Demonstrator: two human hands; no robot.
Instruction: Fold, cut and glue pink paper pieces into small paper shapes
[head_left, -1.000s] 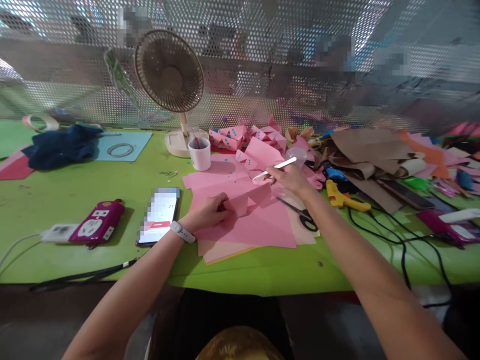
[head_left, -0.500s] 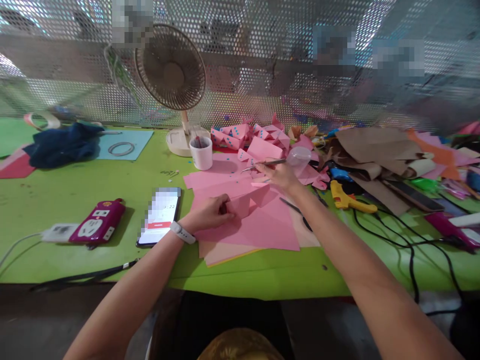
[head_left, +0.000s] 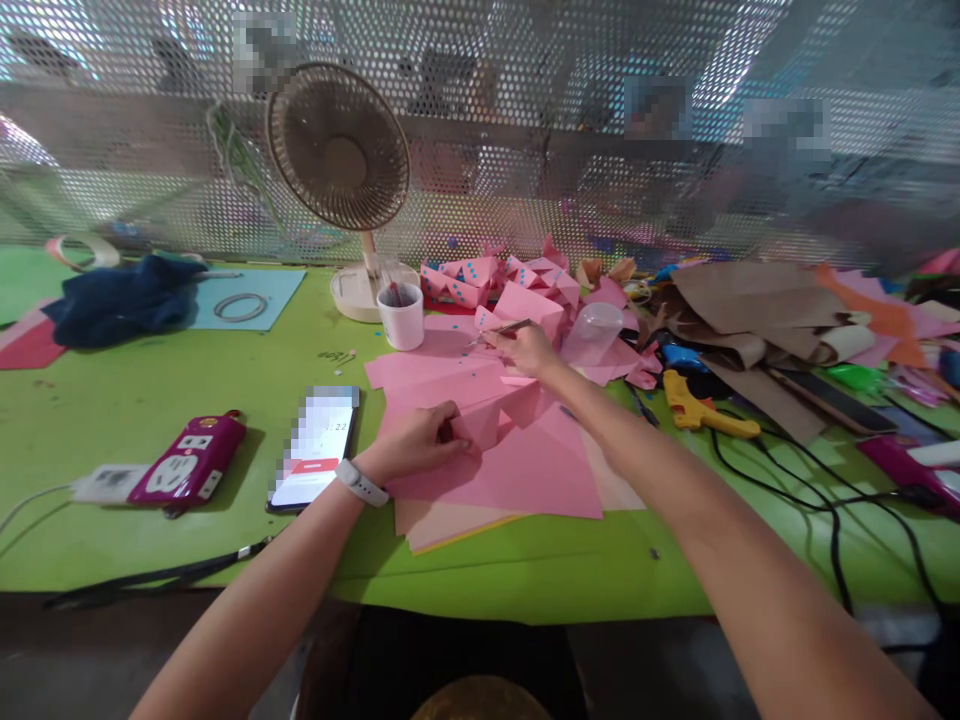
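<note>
My left hand (head_left: 417, 438) pinches a folded pink paper piece (head_left: 501, 412) that rests on a spread of pink paper sheets (head_left: 525, 465) on the green table (head_left: 172, 380). My right hand (head_left: 526, 350) reaches further back and grips thin metal tweezers (head_left: 501, 329), whose tip points left over small blue dots scattered on the pink paper. Just behind lies a pile of folded pink pieces with blue dots (head_left: 491, 278).
A white cup (head_left: 400, 315) and a desk fan (head_left: 339, 150) stand behind the paper. A phone (head_left: 318, 447), a magenta power strip (head_left: 187, 468), a clear plastic cup (head_left: 597, 330), a yellow glue gun (head_left: 701, 409), black cables (head_left: 825, 500) and brown paper (head_left: 750, 300) lie around. A perforated metal screen (head_left: 525, 130) closes the back.
My right hand has moved left and further back, and the tweezers now point at the dotted paper. My left hand has stayed on the folded piece.
</note>
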